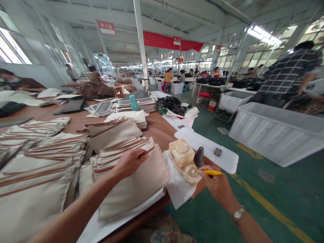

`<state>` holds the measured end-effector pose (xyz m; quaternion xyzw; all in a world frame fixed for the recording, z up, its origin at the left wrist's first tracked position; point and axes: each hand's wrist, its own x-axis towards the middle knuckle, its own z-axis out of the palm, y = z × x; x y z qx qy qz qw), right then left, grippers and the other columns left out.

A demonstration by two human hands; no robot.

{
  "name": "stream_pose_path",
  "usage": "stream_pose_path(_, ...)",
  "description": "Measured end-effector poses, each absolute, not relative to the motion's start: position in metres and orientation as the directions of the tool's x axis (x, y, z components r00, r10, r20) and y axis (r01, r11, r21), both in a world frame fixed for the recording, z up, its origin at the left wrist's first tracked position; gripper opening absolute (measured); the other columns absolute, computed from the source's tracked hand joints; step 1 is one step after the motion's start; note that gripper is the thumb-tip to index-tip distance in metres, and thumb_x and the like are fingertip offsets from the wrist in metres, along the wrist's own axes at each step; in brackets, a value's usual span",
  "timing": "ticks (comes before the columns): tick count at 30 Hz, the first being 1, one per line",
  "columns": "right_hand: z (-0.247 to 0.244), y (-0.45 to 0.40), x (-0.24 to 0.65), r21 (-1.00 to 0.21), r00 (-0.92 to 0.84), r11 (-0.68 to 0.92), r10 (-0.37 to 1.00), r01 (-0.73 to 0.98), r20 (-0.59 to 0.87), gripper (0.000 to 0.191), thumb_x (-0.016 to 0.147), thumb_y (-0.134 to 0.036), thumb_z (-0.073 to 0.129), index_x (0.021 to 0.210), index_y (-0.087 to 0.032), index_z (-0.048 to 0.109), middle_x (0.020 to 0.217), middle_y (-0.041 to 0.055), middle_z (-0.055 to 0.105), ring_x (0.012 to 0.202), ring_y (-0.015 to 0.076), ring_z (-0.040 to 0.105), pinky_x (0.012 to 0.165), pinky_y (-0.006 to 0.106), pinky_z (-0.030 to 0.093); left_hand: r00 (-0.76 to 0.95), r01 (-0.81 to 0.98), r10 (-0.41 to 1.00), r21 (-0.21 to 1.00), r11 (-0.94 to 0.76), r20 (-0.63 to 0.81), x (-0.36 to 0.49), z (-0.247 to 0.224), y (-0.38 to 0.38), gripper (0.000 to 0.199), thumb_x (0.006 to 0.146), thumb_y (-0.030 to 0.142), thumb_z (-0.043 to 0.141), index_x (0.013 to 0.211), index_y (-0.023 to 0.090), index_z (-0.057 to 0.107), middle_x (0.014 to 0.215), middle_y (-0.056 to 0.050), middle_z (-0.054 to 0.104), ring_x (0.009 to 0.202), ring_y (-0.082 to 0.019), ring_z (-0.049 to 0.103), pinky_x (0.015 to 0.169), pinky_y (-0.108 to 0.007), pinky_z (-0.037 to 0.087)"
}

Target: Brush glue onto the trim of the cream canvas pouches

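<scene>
While the left hand (131, 162) pinches the top edge of a cream piece (141, 182), front of a stack (107, 157) by the worktop's (159, 125) near edge, the right hand (219, 185) grips a yellow tool (212, 172), tip at a pot's (190, 172) mouth. The pot sits on paper (178, 194) at the worktop's near right corner, beside a jug (181, 153) and a dark cone (199, 156). Farther back, a teal bottle (133, 103) stands on the worktop; beyond the worktop's right edge are a bin (273, 135) and a person (291, 72) in checks.
</scene>
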<state>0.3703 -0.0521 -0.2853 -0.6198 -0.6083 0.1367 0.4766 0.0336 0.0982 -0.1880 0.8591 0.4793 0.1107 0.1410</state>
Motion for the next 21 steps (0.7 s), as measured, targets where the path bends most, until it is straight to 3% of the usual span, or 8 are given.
stream_pose_path(6, -0.282, -0.092, 0.365, -0.717, 0.091, 0.348, 0.864, 0.604, 0.496, 0.017, 0.096, -0.035, 0.061, 0.099, -0.023, 0.073, 0.092, 0.0073, 0.07, 0.083, 0.0235, 0.066, 0.074, 0.033, 0.054, 0.582, 0.733, 0.808, 0.369, -0.572, 0.095, 0.042, -0.184, 0.068, 0.024, 0.096, 0.03, 0.046, 0.088, 0.023, 0.068, 0.081, 0.0, 0.066, 0.077, -0.017, 0.06, 0.065, -0.026, 0.033)
stream_pose_path(10, -0.276, -0.11, 0.367, -0.714, 0.111, 0.348, 0.853, 0.608, 0.511, 0.013, 0.094, -0.033, 0.066, 0.098, -0.023, 0.073, 0.09, 0.0065, 0.069, 0.08, 0.0223, 0.066, 0.072, 0.031, 0.054, 0.561, 0.738, 0.814, 0.354, -0.575, 0.152, 0.043, -0.186, 0.05, 0.023, 0.096, 0.026, 0.046, 0.092, 0.022, 0.068, 0.089, -0.004, 0.065, 0.083, -0.018, 0.061, 0.072, -0.027, 0.037)
stream_pose_path(12, -0.276, -0.108, 0.365, -0.737, 0.188, 0.302, 0.845, 0.605, 0.5, 0.016, 0.095, -0.037, 0.066, 0.098, -0.022, 0.072, 0.089, 0.0059, 0.068, 0.077, 0.0216, 0.066, 0.07, 0.03, 0.054, 0.532, 0.753, 0.827, 0.343, -0.561, 0.183, 0.044, -0.187, 0.041, 0.022, 0.097, 0.024, 0.045, 0.093, 0.021, 0.067, 0.091, -0.005, 0.064, 0.085, -0.019, 0.06, 0.073, -0.028, 0.038)
stream_pose_path(17, -0.29, -0.098, 0.359, -0.829, 0.456, 0.098, 0.796, 0.551, 0.398, 0.037, 0.099, -0.049, 0.056, 0.093, -0.016, 0.068, 0.062, 0.0012, 0.061, 0.045, 0.0167, 0.056, 0.042, 0.025, 0.046, 0.497, 0.743, 0.841, 0.397, -0.539, 0.213, 0.046, -0.187, 0.026, 0.018, 0.096, 0.024, 0.049, 0.088, 0.021, 0.065, 0.09, -0.003, 0.063, 0.084, -0.018, 0.06, 0.071, -0.026, 0.037)
stream_pose_path(21, -0.29, -0.111, 0.366, -0.843, 0.584, -0.03, 0.734, 0.537, 0.346, 0.046, 0.093, -0.059, 0.06, 0.087, -0.014, 0.068, 0.058, 0.0029, 0.061, 0.041, 0.0181, 0.055, 0.037, 0.026, 0.044, 0.486, 0.7, 0.848, 0.488, -0.522, 0.21, 0.039, -0.186, 0.017, 0.02, 0.095, 0.029, 0.054, 0.08, 0.022, 0.065, 0.083, 0.0, 0.061, 0.077, -0.015, 0.058, 0.065, -0.024, 0.036)
